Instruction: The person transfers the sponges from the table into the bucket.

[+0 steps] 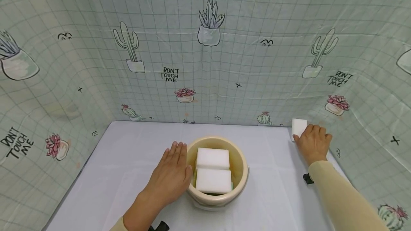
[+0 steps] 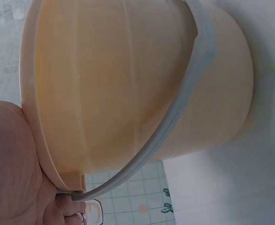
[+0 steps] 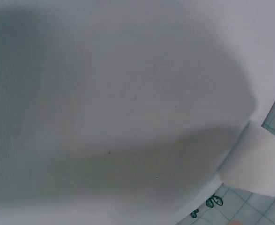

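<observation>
A cream bucket point(image 1: 242, 184) stands on the white table with two white sponge blocks point(image 1: 213, 180) lying side by side inside. Slivers of green and yellow show beneath them. My left hand point(image 1: 170, 179) rests against the bucket's left rim, fingers straight and together, pointing away. The left wrist view shows the palm at the rim and the grey handle point(image 2: 168, 124) hanging down the bucket's side. At the back right corner my right hand point(image 1: 314, 143) pinches another white sponge block point(image 1: 298, 128), its thumb at the lower edge. This block's lower end point(image 3: 250, 159) meets the tabletop in the right wrist view.
A patterned cloth point(image 1: 237, 63) with cactus drawings rises behind the table point(image 1: 273, 202) and along both sides. The right hand is close to the table's back right corner, near the cloth. A dark wrist strap piece point(image 1: 308, 179) sits below the right wrist.
</observation>
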Demonstrator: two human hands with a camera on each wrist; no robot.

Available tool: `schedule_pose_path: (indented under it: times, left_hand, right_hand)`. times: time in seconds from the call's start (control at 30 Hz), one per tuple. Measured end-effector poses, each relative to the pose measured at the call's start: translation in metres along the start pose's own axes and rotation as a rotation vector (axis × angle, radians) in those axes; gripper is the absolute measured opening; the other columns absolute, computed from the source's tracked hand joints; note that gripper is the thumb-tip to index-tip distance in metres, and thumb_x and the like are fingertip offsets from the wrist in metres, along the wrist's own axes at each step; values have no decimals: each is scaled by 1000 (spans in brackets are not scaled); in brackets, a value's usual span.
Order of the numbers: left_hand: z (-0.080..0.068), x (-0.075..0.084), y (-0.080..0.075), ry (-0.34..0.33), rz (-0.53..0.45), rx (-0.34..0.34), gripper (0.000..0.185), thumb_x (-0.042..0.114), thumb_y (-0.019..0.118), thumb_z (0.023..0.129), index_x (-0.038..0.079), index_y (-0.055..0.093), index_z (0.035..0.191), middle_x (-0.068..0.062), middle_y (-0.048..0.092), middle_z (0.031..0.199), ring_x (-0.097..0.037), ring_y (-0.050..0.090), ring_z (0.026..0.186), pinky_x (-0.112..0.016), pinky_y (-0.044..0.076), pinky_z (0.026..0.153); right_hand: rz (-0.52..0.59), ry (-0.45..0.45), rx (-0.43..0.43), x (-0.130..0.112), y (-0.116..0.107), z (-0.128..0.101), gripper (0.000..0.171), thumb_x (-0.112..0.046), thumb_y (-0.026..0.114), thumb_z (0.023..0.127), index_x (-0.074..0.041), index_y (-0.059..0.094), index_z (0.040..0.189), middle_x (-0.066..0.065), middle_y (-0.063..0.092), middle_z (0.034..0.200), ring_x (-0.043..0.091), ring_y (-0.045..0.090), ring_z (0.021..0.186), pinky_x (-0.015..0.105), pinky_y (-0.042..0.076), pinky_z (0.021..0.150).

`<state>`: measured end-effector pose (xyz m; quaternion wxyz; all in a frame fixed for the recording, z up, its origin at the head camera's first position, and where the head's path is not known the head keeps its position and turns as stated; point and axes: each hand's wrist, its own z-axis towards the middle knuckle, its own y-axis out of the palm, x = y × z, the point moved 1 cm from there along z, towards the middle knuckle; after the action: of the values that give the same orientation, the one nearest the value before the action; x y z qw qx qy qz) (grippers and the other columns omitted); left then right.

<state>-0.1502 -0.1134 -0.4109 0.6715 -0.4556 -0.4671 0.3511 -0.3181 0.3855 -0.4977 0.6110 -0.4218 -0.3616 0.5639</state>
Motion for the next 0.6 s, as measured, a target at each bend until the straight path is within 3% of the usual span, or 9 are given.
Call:
schedule_pose_path:
  times: [0.3,0.6]
  left_hand:
    - [1,-2,0,3,-3,1,63,27,44,110,-10,35,159,-27,36,166,-40,25,160,-56,24,130]
    - [1,-3,0,4,-2,-8,63,28,44,110,-10,35,159,-27,36,166,-40,25,160,-55,24,130]
  right_hand:
    - [3,34,-46,3,17,1,71,-41,68,100,26,46,109,38,45,97,56,44,98,71,40,81]
    - [4,108,-120,2,26,1,81,-44,63,103,33,44,119,46,46,106,60,44,104,75,39,86]
